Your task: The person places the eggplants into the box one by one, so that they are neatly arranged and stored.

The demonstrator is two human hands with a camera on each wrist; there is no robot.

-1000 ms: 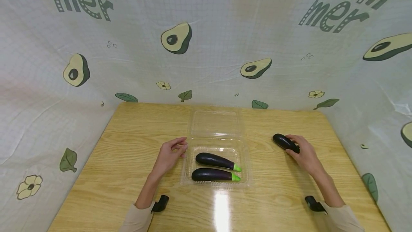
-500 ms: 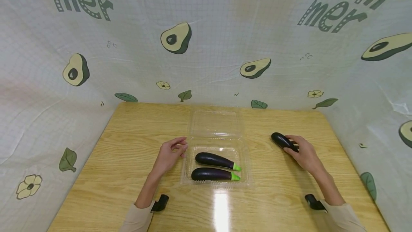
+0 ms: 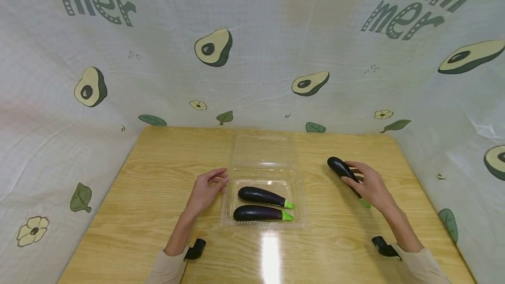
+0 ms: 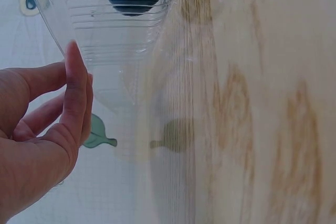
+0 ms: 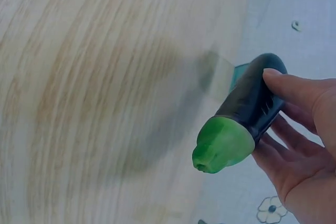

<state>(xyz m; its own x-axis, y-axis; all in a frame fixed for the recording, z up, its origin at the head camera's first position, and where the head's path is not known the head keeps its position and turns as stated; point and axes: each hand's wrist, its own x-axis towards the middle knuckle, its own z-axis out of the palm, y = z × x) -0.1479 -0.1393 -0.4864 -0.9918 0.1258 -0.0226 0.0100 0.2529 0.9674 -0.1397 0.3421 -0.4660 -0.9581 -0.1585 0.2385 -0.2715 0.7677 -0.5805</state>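
White avocado-print cloth (image 3: 260,65) behind wooden table (image 3: 169,157), one open clear plastic container (image 3: 301,198), two long dark-purple green-stemmed eggplants (image 3: 262,195) inside, third eggplant (image 3: 341,168), well right of them, gripped in right hand (image 3: 370,186), relaxed left hand (image 3: 205,191) at container's left rim

Container (image 3: 268,182) beside left fingers (image 4: 76,90), free tabletop (image 3: 319,214) further right

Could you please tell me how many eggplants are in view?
3. The farther eggplant and the nearer eggplant lie in the clear container; the third eggplant is held in the right hand, to the container's right. None appears hidden.
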